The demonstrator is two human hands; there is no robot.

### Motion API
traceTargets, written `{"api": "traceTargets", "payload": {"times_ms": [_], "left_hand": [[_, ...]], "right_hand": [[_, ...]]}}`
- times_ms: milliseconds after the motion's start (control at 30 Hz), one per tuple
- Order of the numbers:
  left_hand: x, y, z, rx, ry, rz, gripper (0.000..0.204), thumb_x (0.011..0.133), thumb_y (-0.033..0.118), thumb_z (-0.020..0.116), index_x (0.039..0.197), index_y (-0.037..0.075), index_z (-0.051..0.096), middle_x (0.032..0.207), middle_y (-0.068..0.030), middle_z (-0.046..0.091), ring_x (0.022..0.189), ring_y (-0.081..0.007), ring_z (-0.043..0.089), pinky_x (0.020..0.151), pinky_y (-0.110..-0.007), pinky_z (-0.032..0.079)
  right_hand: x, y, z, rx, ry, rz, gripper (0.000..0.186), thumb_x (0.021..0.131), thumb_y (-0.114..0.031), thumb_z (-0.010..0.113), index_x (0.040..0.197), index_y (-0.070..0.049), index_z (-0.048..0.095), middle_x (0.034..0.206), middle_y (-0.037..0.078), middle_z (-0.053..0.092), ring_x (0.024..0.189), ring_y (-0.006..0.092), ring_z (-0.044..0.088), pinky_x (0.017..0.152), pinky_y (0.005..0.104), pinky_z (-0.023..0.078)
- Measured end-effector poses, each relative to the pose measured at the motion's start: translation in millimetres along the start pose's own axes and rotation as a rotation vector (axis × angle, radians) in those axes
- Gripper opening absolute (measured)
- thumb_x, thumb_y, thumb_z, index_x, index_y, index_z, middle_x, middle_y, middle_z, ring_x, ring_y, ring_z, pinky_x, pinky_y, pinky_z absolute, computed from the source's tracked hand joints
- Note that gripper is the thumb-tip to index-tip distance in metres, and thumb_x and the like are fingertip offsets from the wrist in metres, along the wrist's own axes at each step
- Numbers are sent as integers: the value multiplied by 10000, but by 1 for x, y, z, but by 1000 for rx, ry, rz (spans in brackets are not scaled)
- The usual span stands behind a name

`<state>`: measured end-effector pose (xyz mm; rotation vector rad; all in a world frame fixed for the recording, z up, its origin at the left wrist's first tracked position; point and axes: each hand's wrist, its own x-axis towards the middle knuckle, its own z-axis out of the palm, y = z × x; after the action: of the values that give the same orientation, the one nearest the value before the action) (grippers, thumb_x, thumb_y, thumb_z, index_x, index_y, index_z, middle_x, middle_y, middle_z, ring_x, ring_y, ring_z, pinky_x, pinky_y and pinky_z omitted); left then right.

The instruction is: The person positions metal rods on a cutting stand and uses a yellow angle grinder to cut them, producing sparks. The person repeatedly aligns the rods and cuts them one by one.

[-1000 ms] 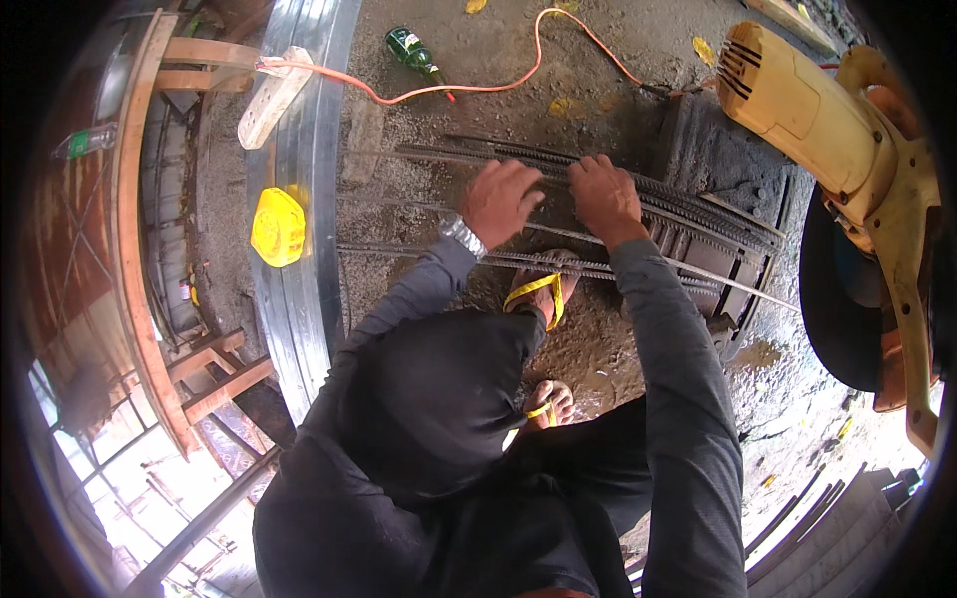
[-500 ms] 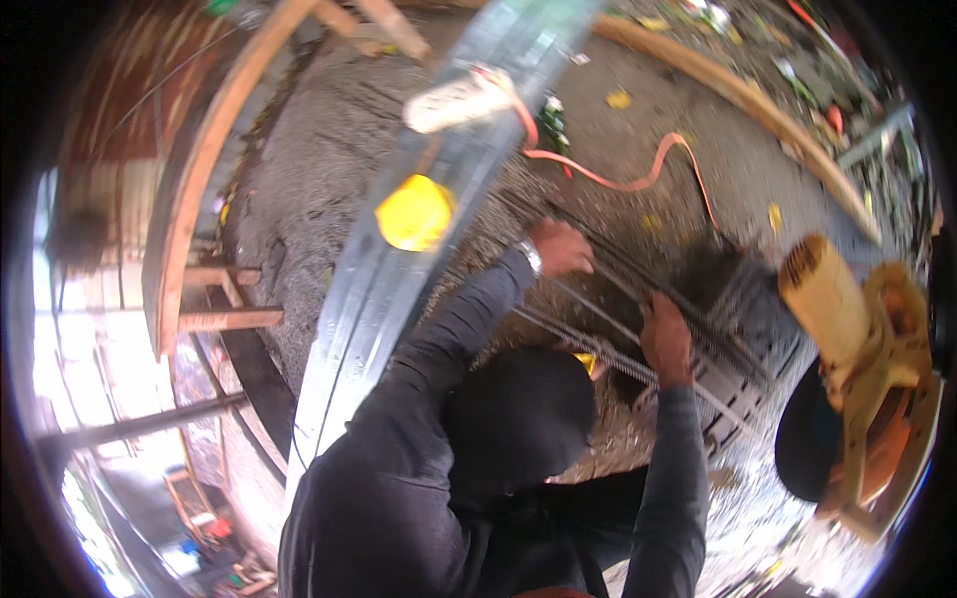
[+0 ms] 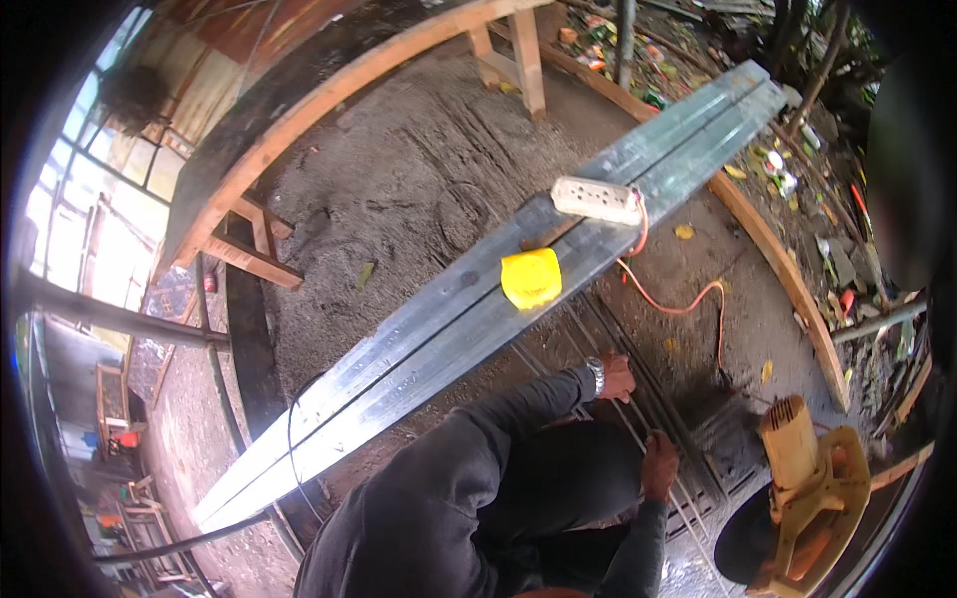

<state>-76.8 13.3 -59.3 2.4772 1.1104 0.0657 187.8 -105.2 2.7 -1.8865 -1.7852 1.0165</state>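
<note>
My left hand [image 3: 615, 378], with a silver watch at its wrist, is closed around thin steel rods below the long metal beam. Nearer me and to the right, my right hand [image 3: 659, 466] grips a steel rod [image 3: 638, 437] of the same bundle. Its fingers are partly hidden. The rods slant from beneath the beam down toward the lower right, past my bent knee. Beside my right hand stands a yellow power saw [image 3: 812, 498] with a dark round disc.
The grey metal beam [image 3: 419, 364] crosses diagonally, bearing a yellow tape measure [image 3: 531, 278] and a white power strip [image 3: 596, 200]. An orange cord [image 3: 678, 305] trails over the dirt. Wooden timbers [image 3: 783, 279] edge the ground; a wooden bench [image 3: 329, 100] stands at the left.
My view has turned and shifted, so beam, saw and hands appear lower or further right. Both hands remain on the rods, and the left is nearer the right one.
</note>
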Motion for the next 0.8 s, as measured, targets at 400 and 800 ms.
{"api": "traceTargets", "payload": {"times_ms": [400, 800], "left_hand": [[-23, 3, -38, -10, -156, 55, 209, 971, 299, 626, 979, 136, 757, 966, -47, 748, 809, -301, 640, 778, -444, 522], [-1, 56, -24, 52, -74, 104, 252, 945, 418, 671, 932, 183, 760, 782, -73, 716, 782, -329, 660, 682, -499, 520]], "right_hand": [[-15, 26, 37, -199, 129, -84, 357, 1009, -300, 532, 1292, -137, 677, 1233, 127, 721, 1145, 321, 678, 965, 494, 499], [-29, 39, -1, -20, 128, -12, 225, 984, -185, 612, 1153, -84, 721, 1089, 174, 732, 1002, 389, 695, 878, 468, 548]]}}
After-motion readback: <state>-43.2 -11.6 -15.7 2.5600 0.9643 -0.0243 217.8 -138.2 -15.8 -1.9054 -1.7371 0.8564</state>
